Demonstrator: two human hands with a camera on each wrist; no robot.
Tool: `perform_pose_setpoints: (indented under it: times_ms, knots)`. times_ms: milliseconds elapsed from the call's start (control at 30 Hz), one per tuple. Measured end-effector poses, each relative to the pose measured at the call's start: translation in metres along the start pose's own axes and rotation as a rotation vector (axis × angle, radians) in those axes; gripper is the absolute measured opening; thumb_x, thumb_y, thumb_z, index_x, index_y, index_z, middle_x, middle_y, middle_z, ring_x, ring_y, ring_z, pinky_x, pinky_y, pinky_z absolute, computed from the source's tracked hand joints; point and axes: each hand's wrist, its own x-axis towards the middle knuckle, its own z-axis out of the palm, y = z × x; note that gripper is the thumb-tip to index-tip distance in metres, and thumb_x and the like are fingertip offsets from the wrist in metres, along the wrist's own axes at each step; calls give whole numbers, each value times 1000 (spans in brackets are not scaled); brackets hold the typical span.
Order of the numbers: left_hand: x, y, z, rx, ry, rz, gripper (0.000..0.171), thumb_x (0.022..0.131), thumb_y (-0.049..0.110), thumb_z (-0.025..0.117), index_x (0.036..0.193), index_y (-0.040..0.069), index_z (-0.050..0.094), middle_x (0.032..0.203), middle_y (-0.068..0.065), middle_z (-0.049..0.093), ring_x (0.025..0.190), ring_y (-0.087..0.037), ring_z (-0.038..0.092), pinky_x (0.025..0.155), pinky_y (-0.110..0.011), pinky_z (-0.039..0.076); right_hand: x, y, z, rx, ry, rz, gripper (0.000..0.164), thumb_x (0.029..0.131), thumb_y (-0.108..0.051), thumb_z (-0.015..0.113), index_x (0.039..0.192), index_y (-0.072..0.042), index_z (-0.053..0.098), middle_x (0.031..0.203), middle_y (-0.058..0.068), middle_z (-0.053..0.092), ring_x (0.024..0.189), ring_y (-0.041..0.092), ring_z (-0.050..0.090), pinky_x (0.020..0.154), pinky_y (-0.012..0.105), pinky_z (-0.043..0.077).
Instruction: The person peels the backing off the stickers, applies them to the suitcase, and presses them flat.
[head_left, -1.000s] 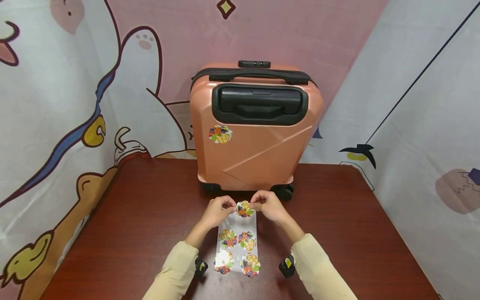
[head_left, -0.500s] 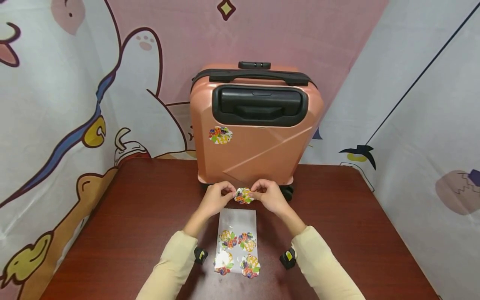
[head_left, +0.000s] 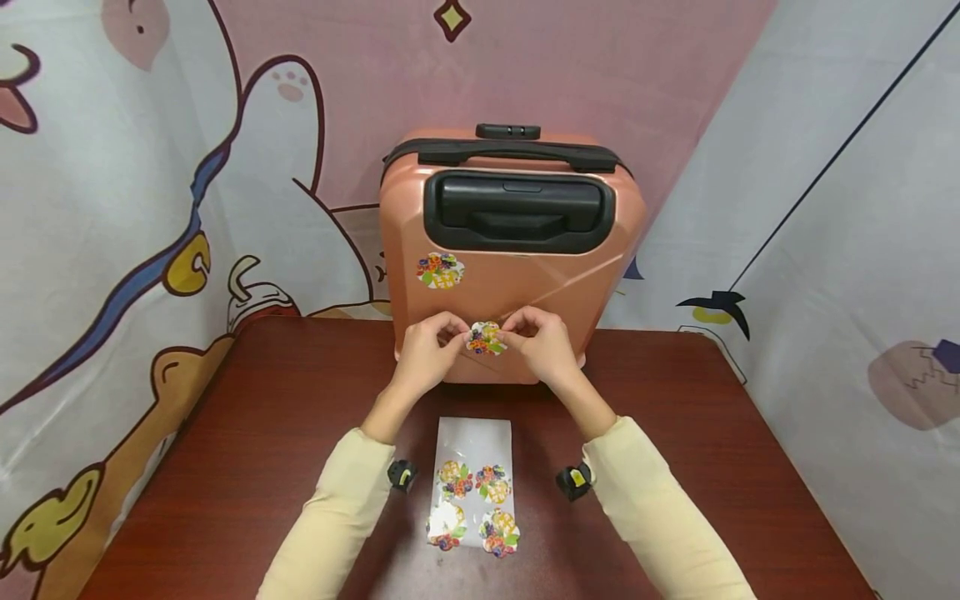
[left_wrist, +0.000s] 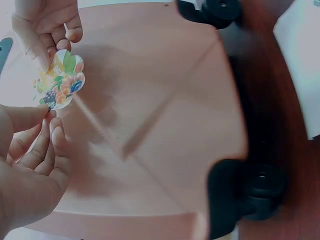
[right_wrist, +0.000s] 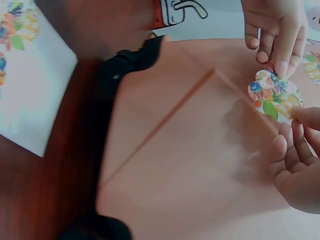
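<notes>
A scalloped sticker (head_left: 487,338) printed with fruit and leaves is stretched between both hands. My left hand (head_left: 429,353) pinches its left edge between thumb and fingers, and my right hand (head_left: 546,348) pinches the right edge. Behind it stands an upright orange-pink suitcase (head_left: 517,287), and the sticker overlaps its lower front in the head view. In the left wrist view the sticker (left_wrist: 61,80) shows its printed side, with the suitcase shell beyond it. Another fruit sticker (head_left: 441,271) is on the suitcase's upper left front.
On the brown table (head_left: 300,433), a white backing sheet (head_left: 474,437) lies nearer the body, bearing several fruit stickers. A black handle recess (head_left: 520,212) is set in the suitcase's upper front. Patterned cloth (head_left: 315,125) hangs behind and at the sides.
Both hands have lifted the sticker off the top of the backing sheet and carried it forward and up to the suitcase front. The sheet stays on the table.
</notes>
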Motion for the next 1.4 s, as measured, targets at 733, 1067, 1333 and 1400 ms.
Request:
perform_pose_setpoints:
  times_ms: [733,1067,1333,1400]
  knots:
    - [31,37,-11,61,202,97,7,82,10,67,80,4,68,72,-6,64,62,-15,58,58,-28,46,21,-38,-7,-31,263,-97,10,76,-4,71,74,2,63,66,11,58,58,13,48,51,18,38]
    - [37,45,-14,105,264,109,8,82,11,67,78,4,68,70,-5,64,59,-15,57,56,-29,44,27,-47,-7,-89,309,-145,11,76,-5,71,74,3,64,66,12,60,59,17,51,52,19,38]
    - [41,50,-14,173,307,149,9,82,11,67,76,4,68,71,-6,64,59,-16,58,58,-30,45,29,-51,-6,-106,344,-157,11,76,-5,71,73,3,64,68,13,61,58,19,53,52,18,38]
    - [42,51,-13,186,318,159,9,81,10,67,75,4,68,70,-6,64,59,-16,58,59,-30,45,29,-51,-6,-112,352,-160,11,76,-5,71,73,3,64,67,13,61,58,19,53,52,18,39]
